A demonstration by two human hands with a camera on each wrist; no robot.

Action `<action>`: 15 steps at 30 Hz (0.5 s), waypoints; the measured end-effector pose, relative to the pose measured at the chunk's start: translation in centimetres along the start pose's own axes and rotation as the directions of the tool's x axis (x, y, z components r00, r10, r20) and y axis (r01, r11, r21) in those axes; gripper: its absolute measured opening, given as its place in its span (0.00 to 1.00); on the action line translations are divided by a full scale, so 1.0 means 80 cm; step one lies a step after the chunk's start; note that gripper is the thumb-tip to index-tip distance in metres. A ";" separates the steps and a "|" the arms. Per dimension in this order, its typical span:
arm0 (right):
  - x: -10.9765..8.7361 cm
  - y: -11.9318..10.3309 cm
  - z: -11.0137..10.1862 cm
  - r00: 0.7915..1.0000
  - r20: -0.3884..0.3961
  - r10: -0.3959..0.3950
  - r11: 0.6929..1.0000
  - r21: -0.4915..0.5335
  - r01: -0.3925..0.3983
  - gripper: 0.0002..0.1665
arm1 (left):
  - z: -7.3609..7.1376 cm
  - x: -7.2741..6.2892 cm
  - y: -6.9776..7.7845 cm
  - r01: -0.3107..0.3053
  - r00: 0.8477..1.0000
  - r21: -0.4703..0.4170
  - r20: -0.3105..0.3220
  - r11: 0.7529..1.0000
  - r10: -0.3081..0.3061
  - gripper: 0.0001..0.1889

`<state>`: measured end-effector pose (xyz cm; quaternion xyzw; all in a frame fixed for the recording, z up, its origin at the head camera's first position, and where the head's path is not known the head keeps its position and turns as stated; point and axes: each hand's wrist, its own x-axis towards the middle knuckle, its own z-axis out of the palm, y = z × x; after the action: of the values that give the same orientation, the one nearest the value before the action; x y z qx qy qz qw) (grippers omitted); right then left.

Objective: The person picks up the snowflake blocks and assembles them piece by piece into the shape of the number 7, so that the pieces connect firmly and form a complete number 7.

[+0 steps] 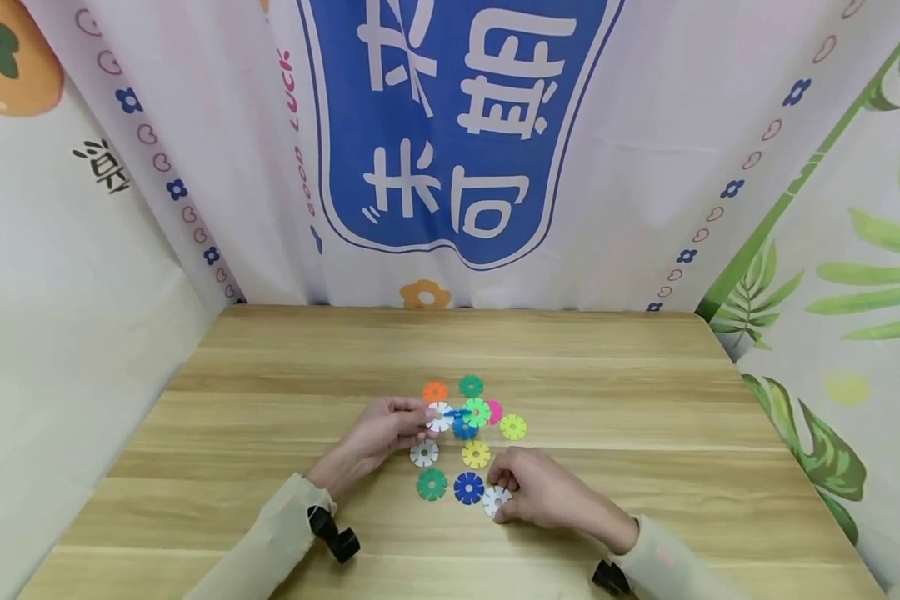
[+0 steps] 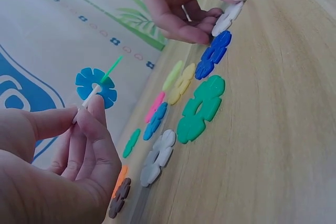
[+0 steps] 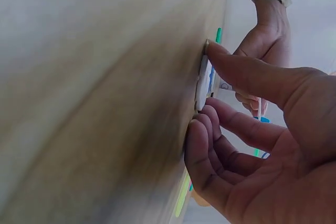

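Observation:
My left hand (image 1: 381, 433) pinches a white snowflake building disc (image 1: 440, 416) between thumb and fingers, raised over the table. Joined to it through their slots are a blue disc (image 2: 84, 80) and, at the far end, a light green disc (image 1: 476, 412). Nearer the front, my right hand (image 1: 543, 492) grips another white disc (image 1: 497, 502) by its edges, thumb on one side and fingers on the other. That disc is down at the tabletop, beside a dark blue disc (image 1: 468, 488). In the right wrist view it shows edge-on.
Loose discs lie flat around the hands: green (image 1: 432, 484), yellow (image 1: 476, 454), white (image 1: 423, 453), orange (image 1: 435, 391), dark green (image 1: 471, 386), pink (image 1: 496, 412) and yellow-green (image 1: 513, 427). A brown disc (image 2: 119, 198) shows near my left hand. Printed curtains (image 1: 645, 167) border the wooden table (image 1: 270, 367).

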<state>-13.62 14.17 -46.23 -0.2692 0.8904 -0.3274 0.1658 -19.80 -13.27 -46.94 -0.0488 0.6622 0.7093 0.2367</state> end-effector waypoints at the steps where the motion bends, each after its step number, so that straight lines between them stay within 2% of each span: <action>1: 0.000 0.000 0.000 1.000 0.001 0.003 1.000 0.004 -0.003 0.23 | 0.000 0.001 0.000 0.000 1.000 -0.002 0.001 1.000 0.000 0.09; 9: 0.001 -0.004 -0.002 1.000 0.023 0.021 1.000 0.021 -0.022 0.22 | 0.000 0.004 0.003 -0.004 1.000 -0.004 0.011 1.000 0.004 0.08; 15: 0.001 -0.005 -0.001 0.998 0.056 0.003 0.999 0.032 -0.005 0.20 | 0.001 0.004 0.000 0.012 1.000 -0.007 0.002 1.000 -0.012 0.07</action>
<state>-13.55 13.90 -45.89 -0.2736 0.8806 -0.3339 0.1957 -20.08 -13.13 -47.05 -0.0529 0.6591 0.7103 0.2413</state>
